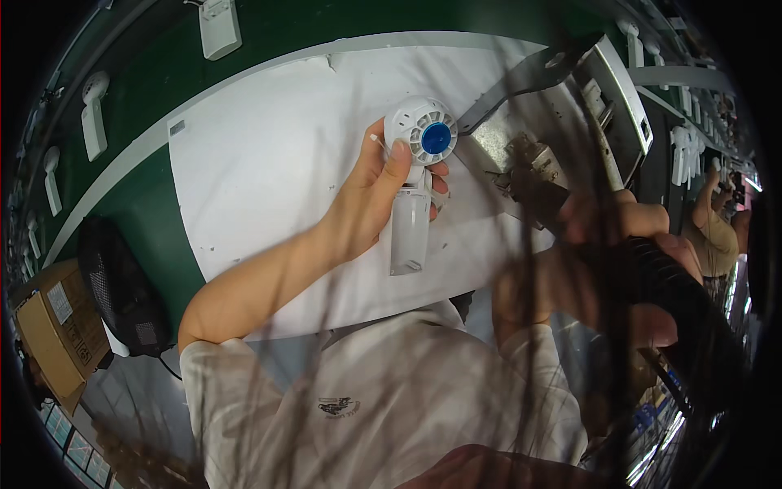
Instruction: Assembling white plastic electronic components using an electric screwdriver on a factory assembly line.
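My left hand (383, 183) is closed round a small white handheld fan (409, 220), held over the white work sheet. The fan's round head (415, 122) has a slotted grille with a blue disc in its middle. Its handle points toward me, and my thumb lies against the head. Off to the right, my right hand (623, 261) is wrapped round a black tool with a ribbed grip (664, 273), apart from the fan. The tool's exact kind is hard to make out, as dark blurred strands cross in front of it.
A metal tray (497, 138) with small metal parts lies right of the fan, beside a grey-framed box (623, 90). More white fans (94, 122) lie on the green bench. At left are a black mesh case (122, 285) and a cardboard box (61, 326). Another person (717, 224) is far right.
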`<state>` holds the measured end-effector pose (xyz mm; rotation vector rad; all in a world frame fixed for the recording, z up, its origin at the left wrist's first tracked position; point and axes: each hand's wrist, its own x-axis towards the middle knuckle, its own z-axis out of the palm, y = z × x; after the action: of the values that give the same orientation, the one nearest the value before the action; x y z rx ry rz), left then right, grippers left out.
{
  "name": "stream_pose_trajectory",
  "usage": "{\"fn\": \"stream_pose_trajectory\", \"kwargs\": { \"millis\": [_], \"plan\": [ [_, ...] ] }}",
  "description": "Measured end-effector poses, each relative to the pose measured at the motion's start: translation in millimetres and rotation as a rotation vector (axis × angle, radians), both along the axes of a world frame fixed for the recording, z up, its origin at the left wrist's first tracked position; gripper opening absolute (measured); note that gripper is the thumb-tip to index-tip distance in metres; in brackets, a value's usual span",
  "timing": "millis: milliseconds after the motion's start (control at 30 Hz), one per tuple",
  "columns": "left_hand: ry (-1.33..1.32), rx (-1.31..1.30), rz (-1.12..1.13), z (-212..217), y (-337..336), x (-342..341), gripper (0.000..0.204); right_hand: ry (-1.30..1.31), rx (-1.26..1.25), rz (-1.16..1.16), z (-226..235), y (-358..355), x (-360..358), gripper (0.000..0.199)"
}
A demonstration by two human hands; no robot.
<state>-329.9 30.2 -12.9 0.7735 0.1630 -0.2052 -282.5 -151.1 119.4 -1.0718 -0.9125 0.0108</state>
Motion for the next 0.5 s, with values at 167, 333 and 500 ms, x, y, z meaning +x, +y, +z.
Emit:
{"fn": "stream_pose_trajectory", "kwargs": {
  "millis": [167,333,500],
  "plan": [
    [-0.038,-0.002,-0.003,1,-3,5,0.058,0.239,0.011,0.086,-8,13,-6,0.051],
    [-0.050,0.043,0.043,-3,-4,3,0.053,0.227,0.018,0.072,-31,37,-6,0.041],
    [-0.060,0.101,0.101,-4,-6,0,0.051,-0.059,0.151,0.247,-60,47,26,0.075]
  ]
}}
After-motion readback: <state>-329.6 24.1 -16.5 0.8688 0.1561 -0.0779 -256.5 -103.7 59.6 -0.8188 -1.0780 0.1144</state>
